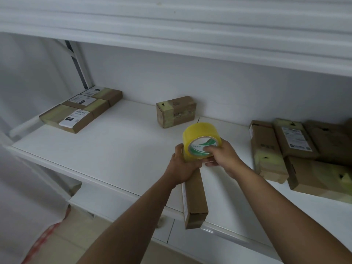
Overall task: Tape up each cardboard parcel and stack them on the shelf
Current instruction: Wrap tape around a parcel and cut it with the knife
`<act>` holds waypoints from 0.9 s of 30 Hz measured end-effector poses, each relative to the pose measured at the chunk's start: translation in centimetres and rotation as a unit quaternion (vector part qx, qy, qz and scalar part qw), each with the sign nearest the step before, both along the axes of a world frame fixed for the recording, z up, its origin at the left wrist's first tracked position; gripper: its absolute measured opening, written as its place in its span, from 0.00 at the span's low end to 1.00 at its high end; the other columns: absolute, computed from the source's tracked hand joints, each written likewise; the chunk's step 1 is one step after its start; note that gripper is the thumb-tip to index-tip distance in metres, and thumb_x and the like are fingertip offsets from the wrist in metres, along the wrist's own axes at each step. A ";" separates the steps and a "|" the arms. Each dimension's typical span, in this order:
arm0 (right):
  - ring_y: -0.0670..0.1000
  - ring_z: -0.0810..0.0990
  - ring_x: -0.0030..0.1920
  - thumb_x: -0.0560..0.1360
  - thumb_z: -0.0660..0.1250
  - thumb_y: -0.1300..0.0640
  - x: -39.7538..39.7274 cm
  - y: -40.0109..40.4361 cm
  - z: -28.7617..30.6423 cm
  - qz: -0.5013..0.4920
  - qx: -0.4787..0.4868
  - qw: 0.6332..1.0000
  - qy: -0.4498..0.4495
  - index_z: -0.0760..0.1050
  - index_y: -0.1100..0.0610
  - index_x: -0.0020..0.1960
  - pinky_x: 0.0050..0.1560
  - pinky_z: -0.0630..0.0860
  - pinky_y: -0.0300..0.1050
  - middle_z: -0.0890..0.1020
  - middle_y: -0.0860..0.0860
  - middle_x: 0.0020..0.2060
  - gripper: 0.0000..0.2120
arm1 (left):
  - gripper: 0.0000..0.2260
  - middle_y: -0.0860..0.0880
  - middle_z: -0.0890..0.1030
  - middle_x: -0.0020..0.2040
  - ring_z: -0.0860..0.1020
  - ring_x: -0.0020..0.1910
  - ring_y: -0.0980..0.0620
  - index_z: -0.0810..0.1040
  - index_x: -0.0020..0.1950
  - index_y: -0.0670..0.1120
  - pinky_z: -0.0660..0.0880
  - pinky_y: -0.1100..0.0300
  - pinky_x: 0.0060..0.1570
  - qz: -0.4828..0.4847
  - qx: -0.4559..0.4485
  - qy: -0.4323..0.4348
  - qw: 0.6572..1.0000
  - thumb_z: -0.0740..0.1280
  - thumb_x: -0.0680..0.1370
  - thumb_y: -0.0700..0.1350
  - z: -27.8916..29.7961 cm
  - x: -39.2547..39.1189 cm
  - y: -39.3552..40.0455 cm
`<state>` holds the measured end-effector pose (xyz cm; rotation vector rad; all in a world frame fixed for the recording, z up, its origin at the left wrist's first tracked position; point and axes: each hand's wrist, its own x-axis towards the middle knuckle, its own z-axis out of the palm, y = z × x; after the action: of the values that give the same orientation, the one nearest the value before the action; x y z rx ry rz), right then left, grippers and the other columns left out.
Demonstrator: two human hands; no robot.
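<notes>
Item in hand: long narrow cardboard parcel (194, 197), lying flat on the white shelf (106, 147), near end overhanging the front edge, far end under both hands

Tape roll (200, 141): yellow, wide, standing on edge on the parcel's far end

Left hand (182, 164): fingers curled round the parcel's far end, thumb up against the roll's side; holds the parcel steady

Right hand (221, 155): closed on the roll, fingertips hooked into its core, lower fingers by the parcel end

Step, as judged: taping of this parcel's far end, roll at the start or finish of a strip; the free tape end is hidden

Next move calls for: left hand pinning the parcel while the right draws tape along the seam, then a tear and press-down; after that, the parcel joins a stack

Already on the shelf: three flat labelled parcels (80, 109) in a row at far left; one upright box (176, 111) at the back wall; a loose pile of parcels (297, 149) at right, several showing tape
</notes>
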<state>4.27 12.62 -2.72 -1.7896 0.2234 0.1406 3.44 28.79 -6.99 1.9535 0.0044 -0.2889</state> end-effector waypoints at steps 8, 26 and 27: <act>0.53 0.84 0.39 0.75 0.71 0.62 -1.4 -0.1 -1.9 -0.085 0.224 0.971 0.021 0.76 0.58 0.59 0.37 0.80 0.44 0.84 0.58 0.48 0.13 | 0.46 0.47 0.72 0.67 0.74 0.63 0.44 0.54 0.76 0.60 0.75 0.43 0.62 -0.027 0.043 -0.015 0.999 0.70 0.62 0.62 -0.1 0.3 0.1; 0.53 0.76 0.27 0.74 0.72 0.57 -0.4 -0.7 -3.3 -0.130 0.055 0.990 -0.020 0.78 0.62 0.51 0.30 0.71 0.44 0.81 0.57 0.32 0.10 | 0.31 0.51 0.60 0.73 0.76 0.61 0.42 0.55 0.76 0.52 0.73 0.46 0.57 -0.134 0.336 -0.131 0.923 0.58 0.77 0.62 2.3 0.2 0.0; 0.53 0.76 0.26 0.74 0.72 0.57 -0.4 -1.1 -3.5 -0.136 0.051 0.989 -0.019 0.78 0.62 0.51 0.30 0.71 0.45 0.80 0.57 0.31 0.11 | 0.30 0.50 0.61 0.72 0.76 0.61 0.42 0.55 0.76 0.53 0.72 0.45 0.57 -0.139 0.339 -0.130 0.921 0.58 0.78 0.62 2.5 0.1 -0.1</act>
<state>3.82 11.55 -6.23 -1.6410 0.4218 -0.0750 3.57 28.68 -4.53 2.6769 -0.3985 -0.2258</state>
